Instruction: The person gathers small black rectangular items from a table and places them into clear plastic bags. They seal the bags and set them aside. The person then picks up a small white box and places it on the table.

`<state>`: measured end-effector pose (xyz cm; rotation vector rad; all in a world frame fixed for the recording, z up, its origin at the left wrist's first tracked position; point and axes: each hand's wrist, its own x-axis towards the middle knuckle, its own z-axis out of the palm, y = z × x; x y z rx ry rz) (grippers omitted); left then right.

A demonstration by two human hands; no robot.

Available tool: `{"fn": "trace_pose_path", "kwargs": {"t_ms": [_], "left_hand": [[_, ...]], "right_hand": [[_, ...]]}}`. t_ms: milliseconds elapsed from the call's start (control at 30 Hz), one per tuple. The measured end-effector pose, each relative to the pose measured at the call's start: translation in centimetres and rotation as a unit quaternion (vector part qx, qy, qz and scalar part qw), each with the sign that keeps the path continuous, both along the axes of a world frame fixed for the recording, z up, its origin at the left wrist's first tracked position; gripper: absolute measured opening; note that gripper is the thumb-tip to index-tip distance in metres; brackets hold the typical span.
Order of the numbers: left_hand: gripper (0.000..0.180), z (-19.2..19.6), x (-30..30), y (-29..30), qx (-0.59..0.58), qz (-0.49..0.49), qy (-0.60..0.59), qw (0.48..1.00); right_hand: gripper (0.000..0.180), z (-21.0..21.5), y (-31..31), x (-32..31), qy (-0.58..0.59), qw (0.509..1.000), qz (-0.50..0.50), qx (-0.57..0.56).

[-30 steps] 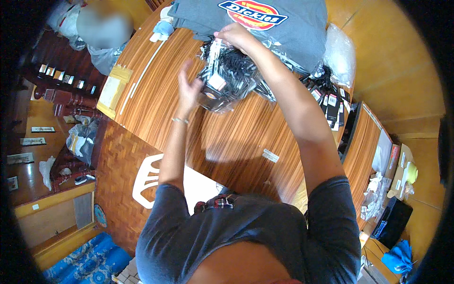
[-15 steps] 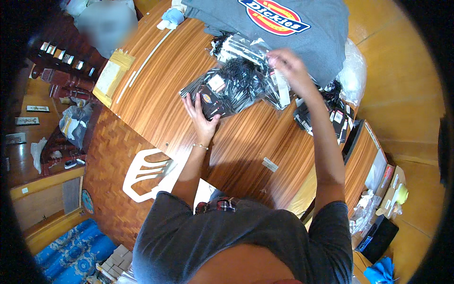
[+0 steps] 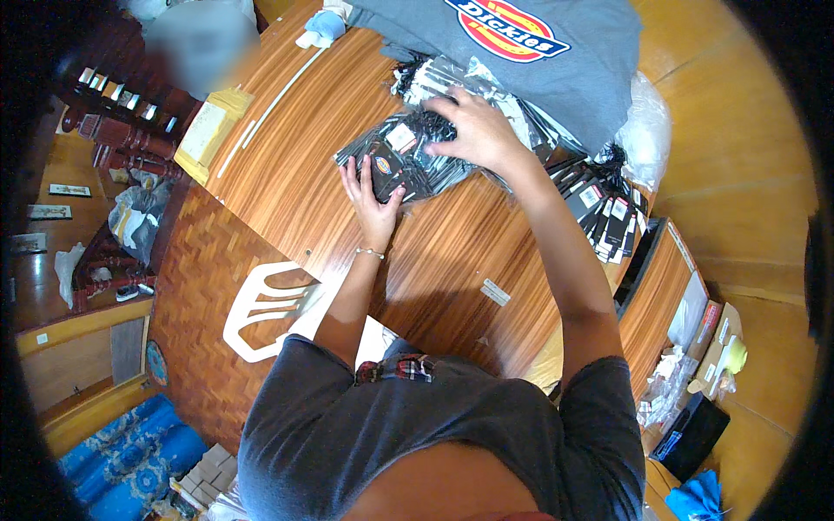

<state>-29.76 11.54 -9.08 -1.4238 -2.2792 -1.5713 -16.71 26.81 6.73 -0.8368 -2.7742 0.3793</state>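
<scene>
A clear plastic bag of black hang tags (image 3: 408,169) with a tangle of black strings lies on the wood-grain table. My left hand (image 3: 376,213) grips its near left corner, fingers and thumb spread over the plastic. Over the strings, my right hand (image 3: 478,130) hovers or touches with thumb and fingers apart; nothing shows between them. Just beyond lies another clear bag with white and black tags (image 3: 439,78). To the right, several loose black tags with white labels and strings (image 3: 599,208) lie fanned near the table's edge.
A grey printed shirt (image 3: 582,87) covers the far side of the table (image 3: 434,278). Beside it sits a bundle of clear plastic (image 3: 645,130). A yellow-taped packet (image 3: 211,135) rests at the left edge. A white plastic chair (image 3: 261,308) stands below left.
My right hand has moved left and nearer, from the far bag to the strings of the held bag, and its fingers have spread. My left hand stays on the bag's corner.
</scene>
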Motion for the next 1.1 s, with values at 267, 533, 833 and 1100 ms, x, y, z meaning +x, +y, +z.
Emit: {"fn": "trace_pose_path", "kwargs": {"t_ms": [267,533,833,1100], "left_hand": [[0.075,0.5,0.3,-0.1,0.004,-0.005,-0.004,1.0],[0.079,-0.1,0.1,0.0,0.01,0.001,-0.015,1.0],[0.076,0.4,0.3,-0.2,0.006,0.0,-0.001,1.0],[0.075,-0.2,-0.1,-0.5,0.025,0.006,-0.017,1.0]], "right_hand": [[0.02,1.0,5.5,3.3,0.207,0.923,-0.086,-0.313],[0.012,1.0,6.5,8.9,0.115,0.98,-0.15,-0.068],[0.042,-3.3,3.8,0.4,0.153,0.969,-0.088,-0.171],[0.041,-5.7,4.0,0.7,0.011,0.996,-0.076,-0.054]]}}
